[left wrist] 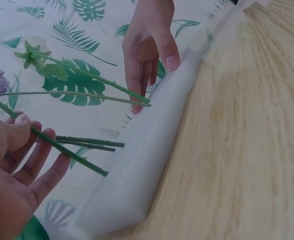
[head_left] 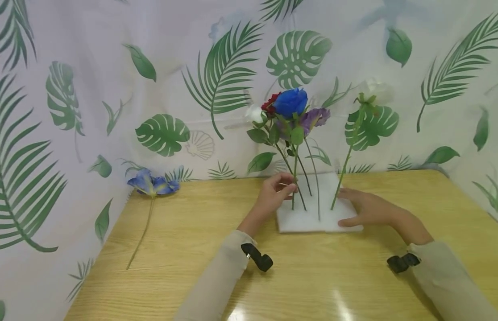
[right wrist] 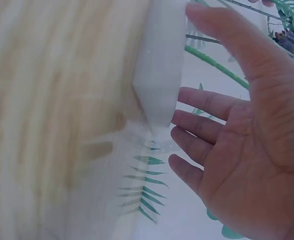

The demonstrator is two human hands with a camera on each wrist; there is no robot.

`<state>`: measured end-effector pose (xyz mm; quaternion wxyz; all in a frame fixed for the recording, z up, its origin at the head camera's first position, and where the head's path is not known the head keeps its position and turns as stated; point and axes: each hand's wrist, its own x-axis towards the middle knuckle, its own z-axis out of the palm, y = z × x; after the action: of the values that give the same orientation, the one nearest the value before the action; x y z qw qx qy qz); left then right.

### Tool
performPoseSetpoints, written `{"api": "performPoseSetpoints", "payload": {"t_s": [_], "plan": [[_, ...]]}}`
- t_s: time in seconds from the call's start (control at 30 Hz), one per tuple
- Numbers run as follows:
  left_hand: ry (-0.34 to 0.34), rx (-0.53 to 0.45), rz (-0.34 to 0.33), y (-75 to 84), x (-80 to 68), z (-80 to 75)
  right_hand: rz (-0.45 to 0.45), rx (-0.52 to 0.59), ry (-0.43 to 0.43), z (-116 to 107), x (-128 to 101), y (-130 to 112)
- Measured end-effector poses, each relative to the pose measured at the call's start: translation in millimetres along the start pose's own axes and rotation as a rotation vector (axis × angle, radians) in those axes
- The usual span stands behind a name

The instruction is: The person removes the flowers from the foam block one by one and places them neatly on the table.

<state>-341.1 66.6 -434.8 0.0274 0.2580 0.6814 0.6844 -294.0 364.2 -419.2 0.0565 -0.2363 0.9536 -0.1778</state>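
Observation:
Several artificial flowers stand upright in a white foam block. My left hand pinches the green stem of the blue rose between thumb and fingers, low above the foam. In the left wrist view that stem ends at the foam surface. Behind the blue rose are a red flower, a white flower and a purple flower. My right hand rests at the foam's right side, thumb on top and fingers spread along the edge. Beside it a white rose leans right on its green stem.
A blue-violet flower with a long stem lies on the left part of the wooden table. A leaf-printed cloth hangs behind the table and along its left side. The foam sits near the table's back edge.

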Motion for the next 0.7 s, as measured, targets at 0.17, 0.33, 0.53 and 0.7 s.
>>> {"api": "performPoseSetpoints", "payload": {"t_s": [0.17, 0.33, 0.53, 0.7], "plan": [[-0.021, 0.001, 0.008, -1.2, 0.0, 1.0, 0.008, -0.006, -0.008, 0.5, -1.5, -1.1], [-0.014, 0.004, -0.003, -0.1, -0.8, -0.8, 0.022, 0.023, -0.036, -0.5, -0.2, -3.9], [-0.005, 0.009, -0.001, 1.0, -1.7, -0.2, 0.016, 0.032, -0.03, 0.6, -0.3, -5.5], [0.004, 0.0, -0.009, 1.6, -2.9, 2.1, 0.006, -0.011, -0.004, 2.3, -3.4, -6.8]]}}
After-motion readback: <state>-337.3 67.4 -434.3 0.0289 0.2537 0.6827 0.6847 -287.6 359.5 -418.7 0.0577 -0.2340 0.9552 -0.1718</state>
